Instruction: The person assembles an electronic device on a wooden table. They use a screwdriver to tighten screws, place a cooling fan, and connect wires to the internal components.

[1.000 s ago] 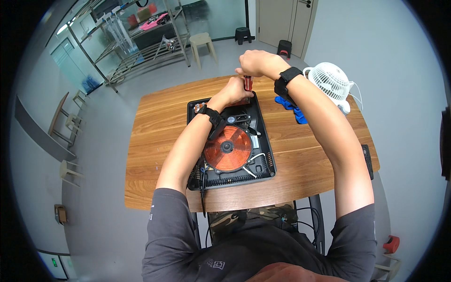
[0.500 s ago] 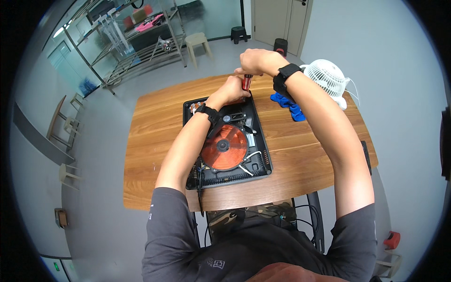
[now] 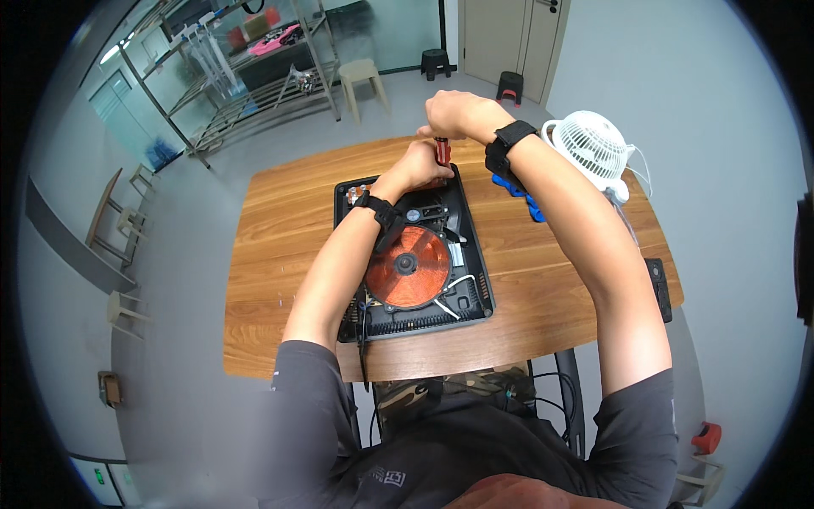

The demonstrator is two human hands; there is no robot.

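An opened induction cooker point(image 3: 487, 293) lies on the wooden table in front of me, its black shell exposing a round copper coil point(image 3: 428, 265) and white wires. At its far right corner stands a screwdriver point(image 3: 443, 153) with a red handle, roughly upright. My right hand point(image 3: 458, 114) is closed over the top of that handle. Lower down, my left hand point(image 3: 420, 165) pinches the screwdriver near the shell's far edge. The screwdriver's tip and whatever it meets are hidden by the left fingers. A dark cord point(image 3: 363, 348) runs off the cooker's near left corner.
A white fan point(image 3: 587, 144) stands at the table's far right, with a blue cloth-like item point(image 3: 534, 208) beside my right forearm. A black object point(image 3: 659, 288) sits at the right edge of the wooden table point(image 3: 280, 220). Beyond are a metal rack point(image 3: 280, 114) and stools point(image 3: 360, 76).
My right hand has shifted slightly left and down on the screwdriver, its wrist tilting a little. The left hand keeps its place. The whole view has moved slightly.
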